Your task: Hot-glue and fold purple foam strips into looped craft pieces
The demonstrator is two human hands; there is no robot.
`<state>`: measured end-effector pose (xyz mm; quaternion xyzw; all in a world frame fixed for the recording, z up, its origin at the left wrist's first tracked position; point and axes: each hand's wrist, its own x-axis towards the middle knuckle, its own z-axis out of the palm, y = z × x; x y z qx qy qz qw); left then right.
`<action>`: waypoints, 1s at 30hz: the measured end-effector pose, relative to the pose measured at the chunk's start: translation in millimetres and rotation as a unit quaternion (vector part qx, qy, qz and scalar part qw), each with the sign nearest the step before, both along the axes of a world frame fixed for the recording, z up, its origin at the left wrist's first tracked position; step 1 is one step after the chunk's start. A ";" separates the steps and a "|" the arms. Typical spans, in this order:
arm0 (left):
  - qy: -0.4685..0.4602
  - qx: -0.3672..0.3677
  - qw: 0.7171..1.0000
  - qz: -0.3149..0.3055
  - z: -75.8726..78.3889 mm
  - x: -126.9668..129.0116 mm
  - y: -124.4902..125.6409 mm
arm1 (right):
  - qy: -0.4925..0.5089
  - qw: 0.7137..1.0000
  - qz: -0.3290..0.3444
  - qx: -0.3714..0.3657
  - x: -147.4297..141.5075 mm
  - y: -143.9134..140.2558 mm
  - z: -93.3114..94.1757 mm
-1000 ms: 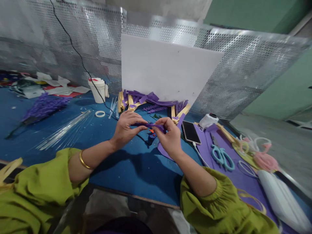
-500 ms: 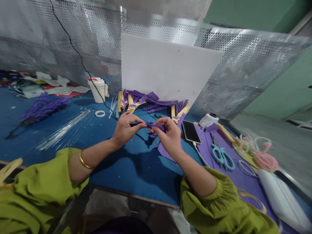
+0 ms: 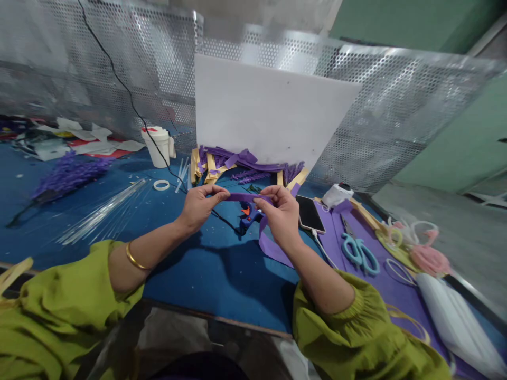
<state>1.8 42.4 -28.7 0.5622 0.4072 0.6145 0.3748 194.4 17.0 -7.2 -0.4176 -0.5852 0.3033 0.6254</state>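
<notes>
Between my two hands a purple strip (image 3: 241, 197) is stretched level above the blue table. My left hand (image 3: 201, 208) pinches its left end between thumb and fingertips. Further along, my right hand (image 3: 280, 214) grips the strip, and a loose tail of it hangs down below to the table. Whether the strip is paper, foam or ribbon I cannot tell. Just beneath it lies a blue glue gun (image 3: 249, 215) with an orange trigger, partly hidden by the strip and my right hand.
Ahead, purple strips and flower sprigs (image 3: 245, 158) lie below a white board (image 3: 273, 111). To the right are a phone (image 3: 310, 214) and teal-handled scissors (image 3: 359, 252) on purple sheet. Leftward stand a white cup (image 3: 157, 146), a tape ring (image 3: 161, 184), clear sticks (image 3: 106, 211) and a purple flower stem (image 3: 71, 174).
My hands have moved apart, the left one leftward and the right one rightward. More of the purple strip now shows between them, and the glue gun is less covered.
</notes>
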 end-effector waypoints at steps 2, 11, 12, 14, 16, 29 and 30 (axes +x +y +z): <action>-0.044 -0.022 0.999 -0.016 0.2 0.7 1.2 | 0.004 1.000 0.003 -0.003 0.2 0.4 0.2; -0.152 -0.042 0.987 -0.034 2.7 2.4 3.3 | 0.002 0.999 -0.025 0.045 4.4 0.7 2.7; -0.158 -0.035 0.986 -0.032 3.4 2.7 2.7 | -0.010 0.998 -0.030 0.055 4.3 -0.3 2.5; -0.170 -0.024 0.985 -0.030 4.6 3.3 1.7 | -0.032 0.996 -0.041 0.076 3.8 -2.7 1.6; -0.173 -0.021 0.984 -0.030 5.0 3.6 1.4 | -0.045 0.994 -0.049 0.090 3.0 -4.8 0.6; -0.166 -0.021 0.981 -0.098 0.1 4.5 0.1 | -0.064 0.995 -0.029 0.071 -1.2 -8.2 -2.5; -0.172 -0.018 0.981 -0.092 0.1 4.5 0.4 | -0.065 0.995 -0.020 0.068 -1.3 -8.0 -3.2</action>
